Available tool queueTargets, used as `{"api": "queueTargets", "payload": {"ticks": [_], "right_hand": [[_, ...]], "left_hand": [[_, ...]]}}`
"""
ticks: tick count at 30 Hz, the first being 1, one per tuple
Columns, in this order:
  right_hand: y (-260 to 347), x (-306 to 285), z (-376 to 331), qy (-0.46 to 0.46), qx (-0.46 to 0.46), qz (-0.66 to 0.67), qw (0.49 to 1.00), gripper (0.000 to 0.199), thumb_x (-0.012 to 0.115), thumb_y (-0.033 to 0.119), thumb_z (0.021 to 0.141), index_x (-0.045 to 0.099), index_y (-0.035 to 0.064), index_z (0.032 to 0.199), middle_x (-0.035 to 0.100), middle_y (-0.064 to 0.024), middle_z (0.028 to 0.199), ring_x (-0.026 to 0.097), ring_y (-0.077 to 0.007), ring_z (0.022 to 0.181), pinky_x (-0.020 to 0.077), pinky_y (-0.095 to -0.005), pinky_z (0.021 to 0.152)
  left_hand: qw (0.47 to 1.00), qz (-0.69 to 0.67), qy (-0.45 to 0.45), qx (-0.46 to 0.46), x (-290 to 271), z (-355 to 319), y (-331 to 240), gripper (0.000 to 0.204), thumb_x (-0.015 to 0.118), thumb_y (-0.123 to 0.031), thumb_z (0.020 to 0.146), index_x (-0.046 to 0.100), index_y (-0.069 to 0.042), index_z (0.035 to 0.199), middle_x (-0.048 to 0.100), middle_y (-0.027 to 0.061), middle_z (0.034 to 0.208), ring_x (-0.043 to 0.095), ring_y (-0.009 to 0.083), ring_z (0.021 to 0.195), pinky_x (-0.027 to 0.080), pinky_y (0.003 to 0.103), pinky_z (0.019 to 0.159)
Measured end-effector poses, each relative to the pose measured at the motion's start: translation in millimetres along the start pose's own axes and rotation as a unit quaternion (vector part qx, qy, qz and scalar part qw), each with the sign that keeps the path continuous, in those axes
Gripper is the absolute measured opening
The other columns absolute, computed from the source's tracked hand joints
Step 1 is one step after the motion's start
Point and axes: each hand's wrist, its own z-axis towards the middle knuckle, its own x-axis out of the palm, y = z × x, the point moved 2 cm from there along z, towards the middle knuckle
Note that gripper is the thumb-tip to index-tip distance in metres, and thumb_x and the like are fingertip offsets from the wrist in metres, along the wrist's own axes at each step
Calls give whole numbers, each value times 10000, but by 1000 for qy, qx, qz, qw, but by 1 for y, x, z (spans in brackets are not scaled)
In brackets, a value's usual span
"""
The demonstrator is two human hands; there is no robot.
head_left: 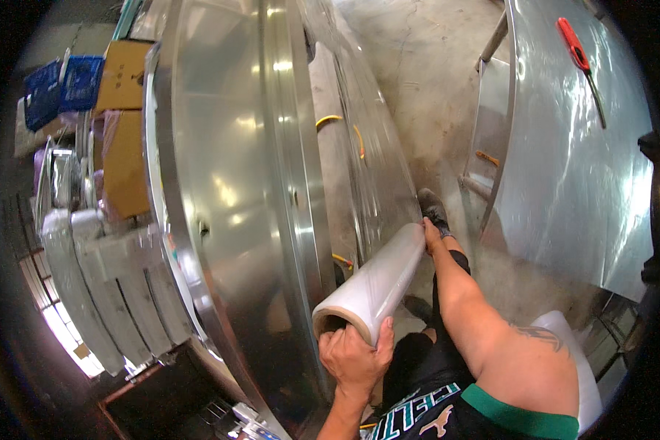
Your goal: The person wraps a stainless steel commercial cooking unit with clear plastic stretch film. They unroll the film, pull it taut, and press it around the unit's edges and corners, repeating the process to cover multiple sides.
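A large roll of clear stretch film (381,279) is held aslant between my two hands, beside a long stainless steel cabinet or counter (235,147). My left hand (356,356) is closed on the near end, fingers hooked into the cardboard core (334,320) and thumb along the outside. At the far end my right hand (431,233) is closed around the roll's edge; its fingers are partly hidden. From the roll a taut sheet of film (374,139) stretches away along the cabinet's right side.
At the right stands a shiny metal-topped table (565,169) with a red-handled lighter-like tool (576,51) on it. A yellow hose or cable (328,119) shows behind the film. Cardboard boxes (123,161), blue crates (81,82) and wrapped grey panels (125,293) are stacked at the left.
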Motion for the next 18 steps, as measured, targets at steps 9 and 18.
{"api": "queueTargets", "payload": {"ticks": [9,18], "right_hand": [[-161,-123,-119,77,-32,95,992,542,439,494,1050,650,23,1218,674,-106,1065,626,-251,889,495,-411,793],[-245,-233,-180,39,13,-19,999,612,342,495,1019,620,-7,1233,696,-162,1111,656,-304,1052,532,-466,912]], "left_hand": [[995,-62,-67,34,-21,-220,47,459,776,-412,863,540,-71,665,537,114,539,550,307,492,402,421,564],[992,-128,12,8,6,-385,63,468,802,-393,841,520,-76,644,497,83,544,505,284,478,380,405,529]]}}
